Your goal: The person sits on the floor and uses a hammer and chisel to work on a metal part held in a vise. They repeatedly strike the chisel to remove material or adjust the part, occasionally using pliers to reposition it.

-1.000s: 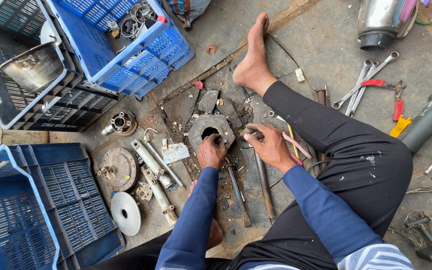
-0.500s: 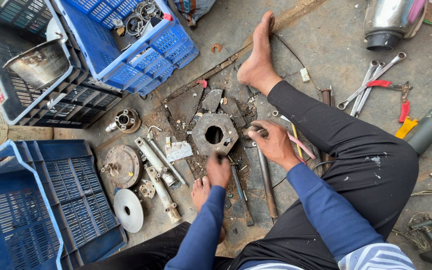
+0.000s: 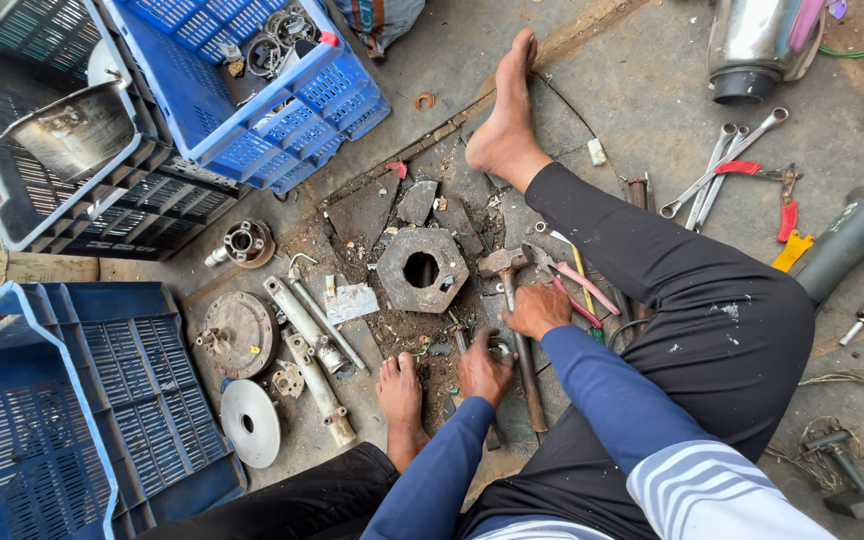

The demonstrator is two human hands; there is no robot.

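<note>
A: Nearest the body, what does the left hand (image 3: 482,368) do?

B: It presses down on the dirty floor, fingers curled together over some small metal bit that cannot be made out. It lies just beside the person's bare foot (image 3: 399,388), likely bracing the seated body.

A: And the right hand (image 3: 537,308)?

B: It is clamped around the rusty handle of the steel hammer (image 3: 515,330). The handle runs back toward the body and the head sits just ahead of the knuckles, a low grip that suits short taps.

A: What lies past the hammer head?

B: Just beyond and to the left sits the grey hexagonal metal block with a round hole (image 3: 422,268), flat on the ground amid rust crumbs, hole upward, within easy reach of both hands. To the right of the right hand lie pink-handled pliers (image 3: 572,283), touching the trouser leg.

A: Farther left?

B: Two dull metal shafts (image 3: 304,318), a rusty round flanged plate (image 3: 237,332) and a shiny steel disc (image 3: 250,422) lie well apart from the left hand, set beside the empty blue plastic crate (image 3: 42,400).

A: And farthest out?

B: Steel spanners (image 3: 717,170) beyond the outstretched leg, and another blue crate holding metal rings (image 3: 252,90) at the far left.
</note>
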